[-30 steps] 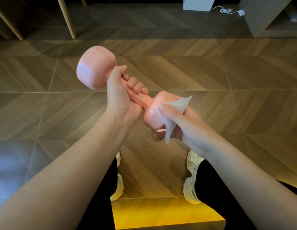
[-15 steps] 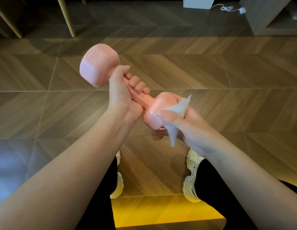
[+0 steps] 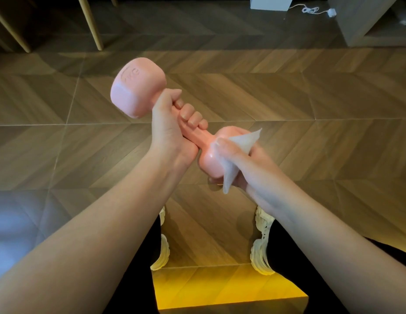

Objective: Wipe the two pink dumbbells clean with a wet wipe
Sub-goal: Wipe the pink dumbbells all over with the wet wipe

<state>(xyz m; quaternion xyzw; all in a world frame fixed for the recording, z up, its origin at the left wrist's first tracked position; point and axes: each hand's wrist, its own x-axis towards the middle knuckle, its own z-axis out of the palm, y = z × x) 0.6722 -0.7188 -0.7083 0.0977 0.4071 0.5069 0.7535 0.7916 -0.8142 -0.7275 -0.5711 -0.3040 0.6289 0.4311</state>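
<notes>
Wood floor (image 3: 288, 98) under your pink dumbbell (image 3: 138, 87), slanting far-left to near-right.
Left hand (image 3: 168, 132) grips its handle; right hand (image 3: 254, 168) clamps the wet wipe (image 3: 243, 141) round the nearer head.

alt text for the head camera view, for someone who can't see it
Seen from above, a left hand grips the handle of a pink dumbbell held over a wood floor, while the right hand presses a wet wipe against its nearer head. Cream shoes show below.

Place: home room
Floor: herringbone wood floor (image 3: 288, 98)
Beyond left hand (image 3: 168, 132): slim wooden furniture legs (image 3: 91, 23)
Beyond right hand (image 3: 243, 159): white cable (image 3: 311, 9)
</notes>
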